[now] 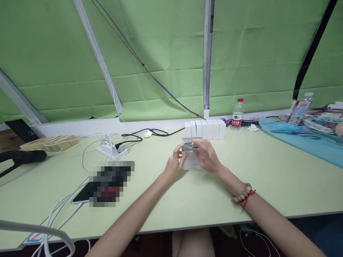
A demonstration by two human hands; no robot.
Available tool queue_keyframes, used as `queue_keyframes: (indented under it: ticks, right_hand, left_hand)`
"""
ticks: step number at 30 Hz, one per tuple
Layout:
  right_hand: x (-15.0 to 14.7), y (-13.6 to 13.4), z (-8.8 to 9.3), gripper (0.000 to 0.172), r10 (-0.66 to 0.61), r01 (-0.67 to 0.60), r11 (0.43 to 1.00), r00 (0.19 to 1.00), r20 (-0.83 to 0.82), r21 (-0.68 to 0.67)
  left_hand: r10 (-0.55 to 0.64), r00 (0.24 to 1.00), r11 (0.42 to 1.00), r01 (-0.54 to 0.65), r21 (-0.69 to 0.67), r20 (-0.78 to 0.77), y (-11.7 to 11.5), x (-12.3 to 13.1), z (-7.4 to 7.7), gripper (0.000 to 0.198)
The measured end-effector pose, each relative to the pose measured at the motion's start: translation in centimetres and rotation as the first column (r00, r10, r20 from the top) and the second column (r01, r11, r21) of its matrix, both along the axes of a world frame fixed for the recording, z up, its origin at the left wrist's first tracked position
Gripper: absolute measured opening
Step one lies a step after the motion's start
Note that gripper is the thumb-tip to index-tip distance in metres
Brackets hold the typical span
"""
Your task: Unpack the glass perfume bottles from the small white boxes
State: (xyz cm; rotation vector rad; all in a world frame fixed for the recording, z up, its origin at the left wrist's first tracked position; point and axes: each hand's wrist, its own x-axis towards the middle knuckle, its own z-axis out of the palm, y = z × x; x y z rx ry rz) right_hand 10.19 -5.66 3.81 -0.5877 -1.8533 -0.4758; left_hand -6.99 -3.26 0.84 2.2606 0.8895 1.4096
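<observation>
Two bare hands, the left hand [173, 165] and right hand [209, 157], pinched opposite sides of a small printed packet [191, 162] over the desk [184, 207], between its near and back edges. It looked light, smooth and easily creased, best held by its side edges.

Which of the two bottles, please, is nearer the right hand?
The red-capped bottle, right of the white boxes; the other bottle, pale-capped, is farther from the right hand, by the blue sheet.
</observation>
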Motion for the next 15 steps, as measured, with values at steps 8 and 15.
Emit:
queue_keyframes:
  ticks: [8, 15]
  right_hand:
    - [-0.13, 0.10, -0.20, 0.060, -0.074, 0.072, 0.995, 0.997, -0.036, -0.071]
    - [-0.38, -0.14, -0.03, 0.037, -0.120, 0.112, 0.975, 0.992, -0.028, -0.190]
  left_hand:
    - [0.006, 0.995, 0.998, 0.000, 0.057, -0.101, -0.42, -0.17, 0.57, 0.044]
    - [0.008, 0.987, 0.994, 0.009, 0.106, -0.159, -0.39, -0.19, 0.83, 0.039]
